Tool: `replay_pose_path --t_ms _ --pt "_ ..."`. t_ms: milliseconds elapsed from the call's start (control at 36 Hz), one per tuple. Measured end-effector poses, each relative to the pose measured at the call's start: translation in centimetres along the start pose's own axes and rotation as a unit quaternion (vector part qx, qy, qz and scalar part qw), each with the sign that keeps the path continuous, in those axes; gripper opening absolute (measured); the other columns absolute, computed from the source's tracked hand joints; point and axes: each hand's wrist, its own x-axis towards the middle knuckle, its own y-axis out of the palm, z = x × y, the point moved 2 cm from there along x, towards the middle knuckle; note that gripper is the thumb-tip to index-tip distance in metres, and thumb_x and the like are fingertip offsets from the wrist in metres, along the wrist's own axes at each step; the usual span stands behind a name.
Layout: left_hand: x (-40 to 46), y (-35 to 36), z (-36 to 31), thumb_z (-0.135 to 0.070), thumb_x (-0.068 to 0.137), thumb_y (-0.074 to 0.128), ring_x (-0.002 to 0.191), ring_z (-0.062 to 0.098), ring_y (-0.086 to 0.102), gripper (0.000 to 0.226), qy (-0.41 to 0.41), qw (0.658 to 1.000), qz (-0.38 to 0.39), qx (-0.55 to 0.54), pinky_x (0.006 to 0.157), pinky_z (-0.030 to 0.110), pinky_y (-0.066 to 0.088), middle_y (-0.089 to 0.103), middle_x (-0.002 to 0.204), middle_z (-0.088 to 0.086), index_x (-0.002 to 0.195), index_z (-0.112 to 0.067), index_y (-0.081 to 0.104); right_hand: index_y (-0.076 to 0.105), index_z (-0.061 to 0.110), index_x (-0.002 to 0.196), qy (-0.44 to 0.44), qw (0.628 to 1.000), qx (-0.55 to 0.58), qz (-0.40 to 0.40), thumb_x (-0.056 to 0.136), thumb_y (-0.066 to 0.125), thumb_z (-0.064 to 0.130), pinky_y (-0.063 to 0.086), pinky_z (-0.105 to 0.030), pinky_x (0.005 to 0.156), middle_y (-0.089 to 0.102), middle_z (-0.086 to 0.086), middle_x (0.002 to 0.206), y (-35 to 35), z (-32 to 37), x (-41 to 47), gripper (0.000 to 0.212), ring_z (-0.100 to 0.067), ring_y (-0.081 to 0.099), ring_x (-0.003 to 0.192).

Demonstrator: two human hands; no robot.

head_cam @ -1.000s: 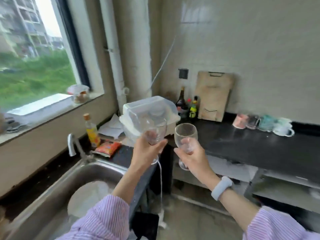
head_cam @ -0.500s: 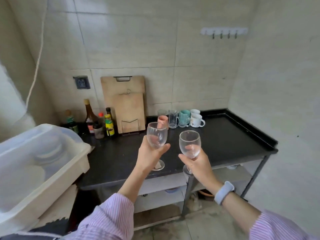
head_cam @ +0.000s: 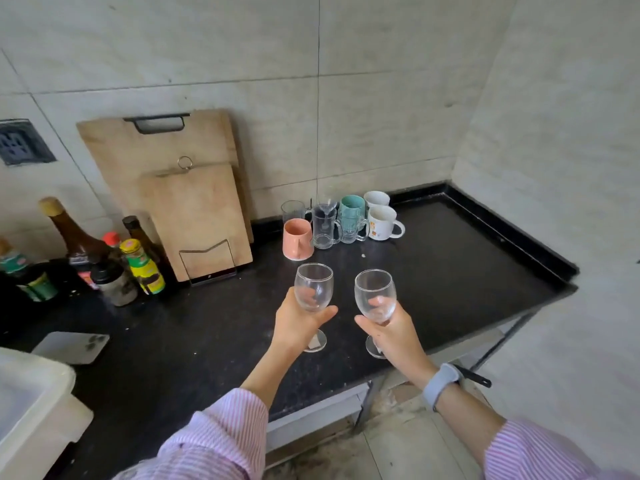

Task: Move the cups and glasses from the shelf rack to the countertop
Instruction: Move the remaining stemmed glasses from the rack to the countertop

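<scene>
over the black countertop (head_cam: 450,271), in front of the pink cup (head_cam: 297,239): left hand (head_cam: 298,323) wraps left wine glass (head_cam: 313,289) bowl, right hand (head_cam: 391,332) wraps right wine glass (head_cam: 375,296) bowl, stems below the fingers.

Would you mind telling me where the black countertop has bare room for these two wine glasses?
The widest bare patch of the countertop lies right of the white mugs, up to the raised edge. Another lies in front of the pink cup, under both wine glasses. Crowded: the cup cluster and the bottles at left.
</scene>
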Motion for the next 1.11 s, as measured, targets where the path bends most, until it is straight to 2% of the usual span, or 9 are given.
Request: replay_pose_path --t_ms 139,250,472,583,667,833,917,1028,1111 --pt "5.5 2.8 2.6 -0.029 0.069 0.078 0.09 0.017 0.06 0.047 -0.04 0.999 0.002 0.024 0.08 0.03 0.048 0.062 0.1 -0.001 0.104 -0.019 0.049 0.055 0.017 0.105 0.045 0.998 -0.021 0.027 0.079 0.069 0.024 0.044 -0.02 0.069 0.063 0.005 0.089 0.6 -3.7 6.6 0.031 -0.01 0.06 0.08" --pt "10.6 4.9 4.2 -0.03 0.068 0.079 0.089 0.015 0.059 0.049 -0.074 0.996 -0.013 0.039 0.078 0.027 0.045 0.059 0.098 -0.005 0.106 -0.02 0.049 0.053 0.02 0.106 0.06 0.996 -0.046 0.042 0.076 0.071 0.03 0.048 -0.022 0.078 0.064 0.004 0.099 1.1 -7.0 12.7 0.037 -0.011 0.062 0.092" --pt "19.8 8.0 5.6 -0.029 0.07 0.078 0.088 0.014 0.057 0.042 -0.119 0.989 -0.065 0.059 0.077 0.026 0.044 0.061 0.102 -0.001 0.099 -0.022 0.048 0.049 0.017 0.106 0.087 0.993 -0.031 0.08 0.078 0.071 0.02 0.048 -0.006 0.057 0.058 0.009 0.088 1.7 -10.4 22.7 0.035 -0.006 0.057 0.072" --pt "23.7 9.0 6.0 -0.028 0.072 0.077 0.092 0.013 0.055 0.052 -0.13 0.986 -0.09 0.058 0.082 0.025 0.043 0.063 0.113 0.004 0.115 -0.014 0.051 0.049 0.015 0.107 0.09 0.991 -0.039 0.089 0.077 0.072 0.019 0.046 -0.007 0.06 0.058 0.01 0.088 2.6 -11.4 27.0 0.039 -0.006 0.057 0.078" --pt "25.9 9.6 6.5 -0.024 0.072 0.077 0.09 0.011 0.053 0.051 -0.128 0.984 -0.113 0.047 0.081 0.025 0.04 0.064 0.112 0.004 0.115 -0.013 0.051 0.051 0.013 0.11 0.085 0.991 -0.05 0.096 0.075 0.073 0.023 0.041 -0.01 0.069 0.06 0.004 0.096 3.5 -12.1 29.8 0.042 -0.011 0.057 0.088" --pt "28.3 10.8 7.8 -0.023 0.072 0.077 0.086 0.008 0.053 0.044 -0.148 0.978 -0.145 0.019 0.08 0.02 0.041 0.06 0.099 -0.007 0.108 -0.019 0.052 0.051 0.013 0.112 0.07 0.991 -0.049 0.105 0.076 0.073 0.021 0.04 0.003 0.066 0.059 0.003 0.101 5.1 -12.9 33.3 0.044 -0.01 0.056 0.09" --pt "28.9 11.3 8.0 -0.019 0.073 0.076 0.077 0.001 0.051 0.037 -0.152 0.976 -0.154 0.005 0.069 0.01 0.037 0.056 0.092 -0.011 0.098 -0.025 0.049 0.052 0.012 0.11 0.073 0.991 -0.043 0.104 0.075 0.074 0.02 0.041 0.0 0.068 0.061 0.002 0.1 5.5 -13.3 34.3 0.042 -0.01 0.058 0.089" --pt "29.7 11.6 8.4 -0.017 0.076 0.074 0.085 0.007 0.053 0.035 -0.158 0.973 -0.171 -0.006 0.078 0.02 0.041 0.057 0.095 -0.009 0.105 -0.018 0.054 0.052 0.012 0.114 0.081 0.99 -0.042 0.11 0.075 0.073 0.025 0.043 -0.013 0.079 0.064 -0.005 0.108 6.0 -13.9 35.2 0.046 -0.016 0.06 0.1" --pt "30.3 11.7 8.5 -0.017 0.076 0.073 0.084 0.007 0.055 0.036 -0.157 0.97 -0.183 -0.012 0.071 0.012 0.041 0.058 0.094 -0.01 0.107 -0.018 0.055 0.053 0.011 0.113 0.084 0.989 -0.048 0.108 0.076 0.072 0.024 0.041 -0.01 0.077 0.064 -0.005 0.108 6.3 -13.9 35.8 0.044 -0.015 0.06 0.1"
